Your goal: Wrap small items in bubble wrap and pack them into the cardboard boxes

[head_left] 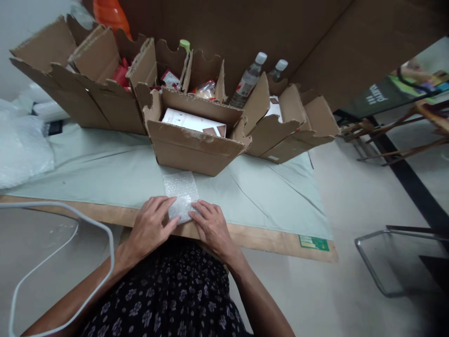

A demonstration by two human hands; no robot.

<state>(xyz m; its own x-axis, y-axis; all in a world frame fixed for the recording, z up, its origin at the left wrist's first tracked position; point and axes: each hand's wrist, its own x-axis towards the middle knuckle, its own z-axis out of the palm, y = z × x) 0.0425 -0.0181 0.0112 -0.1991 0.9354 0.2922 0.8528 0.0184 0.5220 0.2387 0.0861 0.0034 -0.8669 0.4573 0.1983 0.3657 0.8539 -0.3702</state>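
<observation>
A small piece of clear bubble wrap (182, 189) lies at the front edge of the table, partly under my fingers. My left hand (149, 224) holds its left side, with the thumb and fingertips on the plastic. On the right side, my right hand (212, 224) grips the near corner with bent fingers. Whether anything is inside the wrap, I cannot tell. Just beyond it stands an open cardboard box (192, 152) with a white box (192, 122) in it.
Several cardboard bins (101, 103) line the back, some holding red packets. Clear bottles (249, 79) with white caps and an orange bottle (110, 16) stand behind. More bubble wrap (21, 150) is heaped at left. A white cable (112, 248) loops over the left foreground.
</observation>
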